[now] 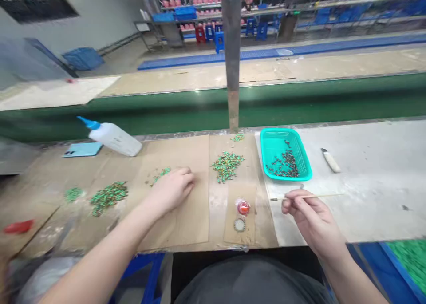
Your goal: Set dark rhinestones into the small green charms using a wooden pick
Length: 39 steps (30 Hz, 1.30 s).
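Note:
My left hand (173, 188) rests knuckles-up on the brown cardboard (186, 224), fingers curled under, beside a small scatter of green pieces (160, 174). What its fingers hold, if anything, is hidden. My right hand (309, 217) pinches a thin wooden stick (309, 197) that lies level, tip pointing left, above the grey tabletop. Between the hands sit a small red cap (243, 207) and a round ring-shaped cap (239, 224). A larger heap of green pieces (226, 165) lies further back.
A teal basket (271, 137) with dark small parts stands at right, a white-handled knife (330, 160) beyond it. A glue bottle with blue nozzle (113, 137), a phone (82, 149) and more green heaps (108, 196) lie left. A metal post (232, 55) rises behind. A green conveyor runs across.

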Tool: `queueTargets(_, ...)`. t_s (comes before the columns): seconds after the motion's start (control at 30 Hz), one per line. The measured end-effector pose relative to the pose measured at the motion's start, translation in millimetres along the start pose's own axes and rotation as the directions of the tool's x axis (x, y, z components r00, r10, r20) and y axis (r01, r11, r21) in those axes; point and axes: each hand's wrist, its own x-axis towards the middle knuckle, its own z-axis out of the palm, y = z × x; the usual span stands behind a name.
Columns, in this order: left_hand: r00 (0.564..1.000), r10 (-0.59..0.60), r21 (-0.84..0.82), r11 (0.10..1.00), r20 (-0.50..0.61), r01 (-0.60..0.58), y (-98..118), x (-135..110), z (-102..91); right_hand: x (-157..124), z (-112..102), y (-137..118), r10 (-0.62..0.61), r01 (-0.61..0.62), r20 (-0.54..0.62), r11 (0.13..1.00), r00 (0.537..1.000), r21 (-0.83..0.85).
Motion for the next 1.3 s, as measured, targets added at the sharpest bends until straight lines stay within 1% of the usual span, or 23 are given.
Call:
queueTargets(0.13,1.000,-0.017,-0.116,0.993,0.003,0.017,6.9,-0.8,2.2,2.6,-3.6,5.3,0.064,-0.066,-0.036,0.996,0.997,-0.054)
queueTargets(0.23,0.997,-0.079,-0.259,0.963,-0.020,0.071,14.1,-16.1,6.5,5.3,-3.1,12.9,0.132,-0.133,-0.021,0.988,0.991,-0.075)
queueTargets(0.3,0.991,-0.135,-0.364,0.924,-0.020,0.119,19.1,-30.4,11.3,7.9,-0.8,18.6,0.161,-0.161,-0.012,0.984,0.987,-0.082)
queueTargets(0.4,0.977,-0.213,-0.518,0.837,-0.014,0.175,25.5,-49.3,21.7,13.4,3.8,25.7,0.176,-0.177,-0.010,0.980,0.984,-0.092)
queueTargets(0.47,0.971,-0.240,-0.600,0.780,-0.021,0.179,29.5,-58.4,30.6,17.3,6.5,29.0,0.182,-0.181,-0.007,0.978,0.983,-0.103)
queueTargets(0.57,0.966,-0.253,-0.682,0.714,-0.046,0.154,37.3,-68.3,45.0,21.2,9.1,31.9,0.193,-0.191,0.003,0.974,0.981,-0.122)
queueTargets(0.67,0.964,-0.261,-0.728,0.670,-0.044,0.148,47.9,-76.9,58.8,22.0,10.4,33.1,0.199,-0.197,0.001,0.970,0.980,-0.141)
queueTargets(0.83,0.947,-0.315,-0.729,0.632,0.067,0.262,64.3,-91.5,74.7,20.4,13.3,31.7,0.194,-0.192,-0.009,0.962,0.981,-0.194)
queueTargets(0.93,0.929,-0.357,-0.737,0.602,0.096,0.307,73.3,-96.4,78.1,19.8,15.9,30.6,0.184,-0.182,-0.015,0.959,0.983,-0.219)
queueTargets(1.03,0.918,-0.387,-0.737,0.595,0.086,0.320,82.6,-97.6,78.1,19.7,18.0,30.2,0.173,-0.172,-0.017,0.957,0.985,-0.233)
queueTargets(1.17,0.923,-0.377,-0.728,0.612,0.073,0.308,88.0,-98.9,79.2,19.6,18.4,30.3,0.167,-0.166,-0.015,0.956,0.986,-0.243)
queueTargets(1.3,0.944,-0.316,-0.742,0.610,0.095,0.279,85.3,-100.9,83.8,19.1,16.6,30.7,0.176,-0.171,-0.003,0.954,0.984,-0.245)
